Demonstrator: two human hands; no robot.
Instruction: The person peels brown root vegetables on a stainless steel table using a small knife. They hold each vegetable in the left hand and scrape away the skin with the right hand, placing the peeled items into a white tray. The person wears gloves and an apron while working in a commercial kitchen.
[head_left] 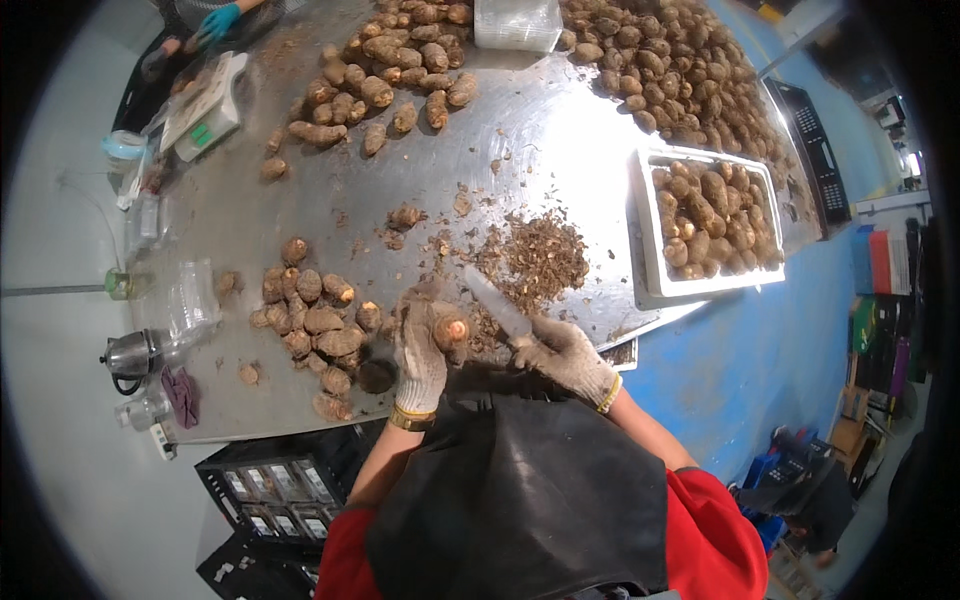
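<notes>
At the bottom centre of the frame, a black apron (515,500) fills the view below the hands. Just above it, the gloved left hand (420,345) is curled round one brown root (452,332), whose pale, cut end shows near the middle of the frame. The gloved right hand (568,355) is closed round the handle of a knife (496,304), its blade slanting to the upper left and seemingly clear of the root.

For good trimming, I would keep the left fingertips behind the cut, turn the root in the palm and take thin, shallow strokes over the scrap heap (540,262), just beyond the blade. A firm grip matters, since a dirt-caked root may roll or slip.

Left of centre lies a small group of roots (312,315); at right, a white crate (715,287) holds more. The knife handle is mostly hidden by the glove, and the left fingers under the root cannot be made out. At the upper left, another person's teal-gloved hand (218,22) is cut off by the frame's dark rim, its work unclear.
</notes>
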